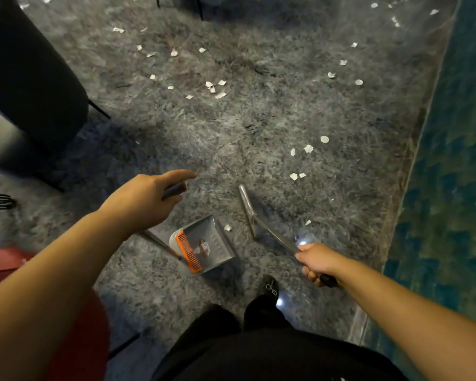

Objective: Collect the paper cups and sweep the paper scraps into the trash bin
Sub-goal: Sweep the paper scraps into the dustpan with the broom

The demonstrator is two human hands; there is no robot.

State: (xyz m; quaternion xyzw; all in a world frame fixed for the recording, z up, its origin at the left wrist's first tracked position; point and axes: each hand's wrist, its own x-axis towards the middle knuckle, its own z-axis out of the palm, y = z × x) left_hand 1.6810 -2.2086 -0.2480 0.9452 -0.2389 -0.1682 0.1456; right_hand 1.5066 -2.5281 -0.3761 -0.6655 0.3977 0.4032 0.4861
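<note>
Paper scraps [215,89] lie scattered across the grey marbled floor [259,119], most well ahead of the dustpan [204,246]. Right hand [318,264] grips the broom handle [275,237]; left hand [146,202] curls round the dustpan's grey handle [173,190], forefinger extended. Risk: light scraps could flutter past the pan's lip. No readable writing, no cups visible.

The floor [259,127] looks like polished grey stone, glossy with glare spots. The scraps [215,89] are matt white paper. The dustpan [217,243] seems smooth grey plastic with an orange plastic comb [188,251]. The broom [270,232] handle shines like metal.
</note>
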